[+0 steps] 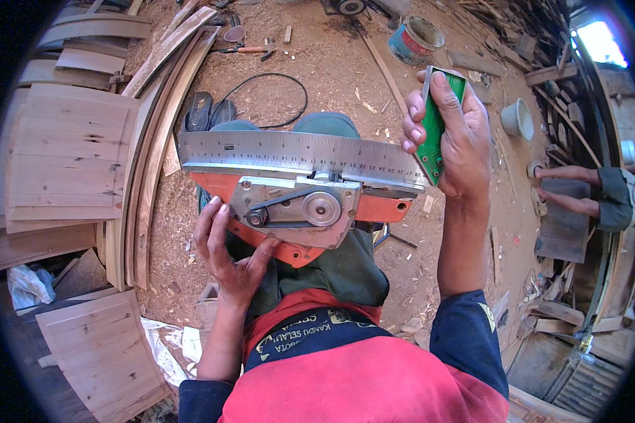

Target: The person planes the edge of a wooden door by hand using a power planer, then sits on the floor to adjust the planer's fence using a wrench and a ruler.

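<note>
A: Which parts are shown at the centre, and where?

B: An electric planer with an orange casing, grey metal side plate and exposed belt and pulleys [289, 224] lies at the centre, above the thighs. A try square with a long graduated steel blade [296, 149] extends along its twelve o'clock edge, its green handle [436, 139] at the planer's two o'clock.

A: How are the fingers placed?

B: The right hand [464, 134] is wrapped about the handle, thumb flat on its face, fingers curled around the edge. The left hand [234, 264], at the planer's eight o'clock, pinches the orange casing between thumb and fingers; index and middle lie side by side. The remaining fingertips cannot be made out.

A: What makes for sound handling here?

B: In judgement: a light, even grip, the blade's edge upright and flush along the planer's whole sole, and fingertips clear of belt and cutter. Full contact cannot be confirmed from this angle. The plug is not identifiable; disconnection is advisable.

A: And the surroundings?

B: The brown earth floor [360, 99] is strewn with pale shavings and offcuts. A black looped cable [306, 95] lies near twelve o'clock, a blue-and-red bucket [410, 48] at one, a whitish bucket [517, 118] at two. Another person [617, 197] is at three; pale wooden panels [70, 151] stand between nine and ten.
</note>
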Tool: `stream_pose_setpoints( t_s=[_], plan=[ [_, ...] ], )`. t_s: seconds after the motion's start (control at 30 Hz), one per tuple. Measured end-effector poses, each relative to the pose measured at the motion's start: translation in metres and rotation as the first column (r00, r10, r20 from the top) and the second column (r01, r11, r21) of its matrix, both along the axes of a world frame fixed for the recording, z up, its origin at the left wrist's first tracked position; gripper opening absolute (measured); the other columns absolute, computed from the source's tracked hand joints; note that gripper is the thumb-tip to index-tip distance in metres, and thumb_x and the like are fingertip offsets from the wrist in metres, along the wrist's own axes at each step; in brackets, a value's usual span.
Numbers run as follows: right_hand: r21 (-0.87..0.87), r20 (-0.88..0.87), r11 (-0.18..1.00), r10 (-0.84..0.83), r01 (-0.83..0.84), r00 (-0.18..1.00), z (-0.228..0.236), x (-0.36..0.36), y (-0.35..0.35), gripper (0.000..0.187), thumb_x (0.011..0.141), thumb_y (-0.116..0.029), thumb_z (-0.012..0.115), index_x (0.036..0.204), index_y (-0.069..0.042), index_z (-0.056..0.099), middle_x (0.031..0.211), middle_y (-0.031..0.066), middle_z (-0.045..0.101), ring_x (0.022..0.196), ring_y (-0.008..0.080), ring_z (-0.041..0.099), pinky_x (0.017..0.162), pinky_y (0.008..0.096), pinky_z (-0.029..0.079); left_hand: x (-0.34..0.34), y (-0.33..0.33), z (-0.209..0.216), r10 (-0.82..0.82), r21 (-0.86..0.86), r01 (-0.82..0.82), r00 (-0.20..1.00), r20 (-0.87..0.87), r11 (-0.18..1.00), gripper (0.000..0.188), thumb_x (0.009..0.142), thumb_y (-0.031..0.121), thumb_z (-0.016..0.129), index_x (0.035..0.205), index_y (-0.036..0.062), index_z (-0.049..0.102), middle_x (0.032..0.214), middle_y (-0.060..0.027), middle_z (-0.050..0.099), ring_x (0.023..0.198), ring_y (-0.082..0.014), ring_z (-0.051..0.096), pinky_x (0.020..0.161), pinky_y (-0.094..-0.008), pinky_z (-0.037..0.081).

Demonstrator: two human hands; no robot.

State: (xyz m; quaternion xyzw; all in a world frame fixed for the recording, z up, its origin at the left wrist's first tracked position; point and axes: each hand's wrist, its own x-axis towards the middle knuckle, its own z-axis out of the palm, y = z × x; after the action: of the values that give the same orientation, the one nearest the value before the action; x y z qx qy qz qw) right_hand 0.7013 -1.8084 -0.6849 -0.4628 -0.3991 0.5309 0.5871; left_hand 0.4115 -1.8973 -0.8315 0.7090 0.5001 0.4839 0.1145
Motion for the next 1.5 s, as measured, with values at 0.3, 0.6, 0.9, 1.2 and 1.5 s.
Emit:
stream_pose_setpoints(
  t_s=[0.3, 0.6, 0.9, 1.2, 1.5],
  plan=[
    [-0.029, 0.033, 1.000, -0.004, 0.005, 0.999, -0.002, -0.001, 0.001, 0.029, 0.106, -0.030, 0.056, 0.119, -0.003, 0.054, 0.079, 0.0065, 0.055, 0.059, 0.0119, 0.053, 0.051, 0.0275, 0.048, -0.001, 0.000, 0.000, -0.004, -0.015, 0.004, 1.000, 0.005, 1.000, 0.083, 0.071, 0.027, 0.092, 0.140, 0.0044, 0.050, 0.140, -0.0191, 0.050, 0.130, -0.0353, 0.050, 0.110, -0.0466, 0.042],
    [-0.076, 0.010, 0.997, -0.015, 0.015, 1.000, -0.007, 0.002, 0.004, 0.030, 0.104, -0.032, 0.060, 0.113, -0.005, 0.050, 0.078, 0.0076, 0.058, 0.059, 0.0133, 0.057, 0.051, 0.0291, 0.050, -0.001, -0.001, 0.000, 0.013, -0.021, -0.013, 1.000, -0.015, 1.000, 0.082, 0.072, 0.030, 0.091, 0.139, 0.0042, 0.052, 0.140, -0.0184, 0.050, 0.130, -0.0347, 0.050, 0.109, -0.0460, 0.042],
    [-0.063, -0.009, 0.998, 0.004, -0.005, 1.000, -0.010, 0.004, 0.001, 0.028, 0.104, -0.031, 0.061, 0.106, -0.006, 0.049, 0.077, 0.0084, 0.061, 0.060, 0.0146, 0.060, 0.050, 0.0311, 0.054, 0.000, -0.001, -0.003, 0.009, -0.028, -0.009, 1.000, 0.000, 1.000, 0.085, 0.076, 0.033, 0.089, 0.143, 0.0027, 0.046, 0.141, -0.0184, 0.049, 0.132, -0.0349, 0.047, 0.111, -0.0457, 0.040],
    [-0.026, 0.032, 1.000, 0.002, -0.001, 1.000, -0.016, 0.008, -0.001, 0.031, 0.105, -0.031, 0.059, 0.114, -0.002, 0.051, 0.080, 0.0073, 0.058, 0.061, 0.0123, 0.057, 0.052, 0.0278, 0.051, 0.003, -0.002, -0.010, -0.017, -0.014, 0.019, 0.995, 0.100, 1.000, 0.091, 0.076, 0.032, 0.090, 0.146, 0.0018, 0.039, 0.143, -0.0183, 0.047, 0.132, -0.0335, 0.048, 0.113, -0.0458, 0.040],
    [-0.140, 0.074, 0.986, -0.083, 0.093, 0.994, -0.002, 0.002, 0.000, 0.020, 0.105, -0.025, 0.058, 0.106, -0.007, 0.051, 0.076, 0.0059, 0.062, 0.055, 0.0148, 0.060, 0.049, 0.0326, 0.053, 0.003, -0.001, -0.010, -0.028, -0.017, 0.029, 0.996, 0.086, 0.999, 0.091, 0.075, 0.027, 0.091, 0.145, 0.0011, 0.040, 0.145, -0.0178, 0.046, 0.132, -0.0326, 0.048, 0.110, -0.0435, 0.043]
  ],
)
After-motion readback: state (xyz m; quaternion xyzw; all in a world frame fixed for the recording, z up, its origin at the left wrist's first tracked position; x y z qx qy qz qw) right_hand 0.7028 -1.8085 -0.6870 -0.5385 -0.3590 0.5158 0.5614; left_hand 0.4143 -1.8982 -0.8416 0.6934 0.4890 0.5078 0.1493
